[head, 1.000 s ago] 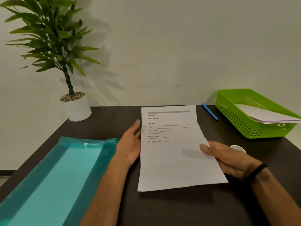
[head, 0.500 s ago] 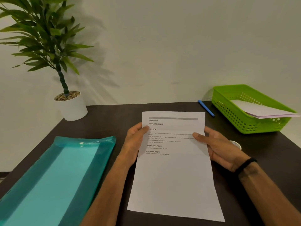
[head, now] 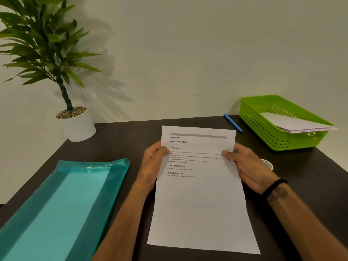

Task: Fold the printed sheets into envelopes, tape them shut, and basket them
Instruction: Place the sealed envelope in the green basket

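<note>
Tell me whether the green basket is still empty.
No, the green basket already holds folded white paper poking over its rim.

This looks like an office or a home study corner. A dark desk (head: 116,140) stands against a plain pale wall (head: 188,53). On it lie paperwork things: a printed sheet (head: 199,204), a blue pen (head: 233,122), a teal folder (head: 62,204) and a green basket (head: 263,112) holding papers (head: 293,124). A potted plant (head: 75,121) in a white pot sits at the desk's far left corner.
</note>
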`<state>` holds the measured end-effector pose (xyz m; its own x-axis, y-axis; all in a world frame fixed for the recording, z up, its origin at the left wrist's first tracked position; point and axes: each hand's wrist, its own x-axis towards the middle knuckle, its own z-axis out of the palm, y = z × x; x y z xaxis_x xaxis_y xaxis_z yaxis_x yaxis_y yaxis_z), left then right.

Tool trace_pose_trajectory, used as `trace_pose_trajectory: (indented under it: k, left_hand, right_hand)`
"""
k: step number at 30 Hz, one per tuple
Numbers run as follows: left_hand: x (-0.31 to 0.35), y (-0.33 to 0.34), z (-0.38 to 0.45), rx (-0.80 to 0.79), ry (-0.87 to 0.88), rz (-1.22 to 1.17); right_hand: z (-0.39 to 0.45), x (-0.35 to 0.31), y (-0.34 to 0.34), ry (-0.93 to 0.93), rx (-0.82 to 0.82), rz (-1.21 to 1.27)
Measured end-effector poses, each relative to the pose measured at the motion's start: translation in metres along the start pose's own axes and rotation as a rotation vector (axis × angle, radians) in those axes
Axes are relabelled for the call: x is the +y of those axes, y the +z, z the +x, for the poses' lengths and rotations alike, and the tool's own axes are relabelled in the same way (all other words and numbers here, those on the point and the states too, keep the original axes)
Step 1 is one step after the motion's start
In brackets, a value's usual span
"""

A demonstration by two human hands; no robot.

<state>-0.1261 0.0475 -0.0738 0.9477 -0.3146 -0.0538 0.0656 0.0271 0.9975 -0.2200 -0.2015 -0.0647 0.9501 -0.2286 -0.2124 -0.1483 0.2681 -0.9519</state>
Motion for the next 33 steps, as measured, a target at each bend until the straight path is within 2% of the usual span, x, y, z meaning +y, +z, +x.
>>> trace_pose_trajectory:
  k: [8,16,20,25,33]
  left_hand:
    - [-0.0013,0.0006,-0.0001,-0.007,0.006,-0.067]
    - [-0.0015,0.0003,0.0017,0.028,0.069,-0.03]
    - [-0.0022,0.0016,0.0013,0.035,0.068,-0.027]
    - [-0.0028,0.0017,0.002,0.066,0.046,-0.015]
    - [0.001,0.0041,0.0032,0.119,0.014,-0.084]
  right_hand:
    - [-0.0002,0.0002,0.0012,-0.03,0.054,-0.019]
    - [0.005,0.0037,-0.0034,-0.021,0.101,-0.079]
    - [0.0021,-0.0001,-0.0008,0.006,0.148,0.051]
    - [0.0022,-0.0015,-0.0032,0.018,0.116,0.244]
    - [-0.0006,0.0073,0.0001,-0.112,0.093,-0.034]
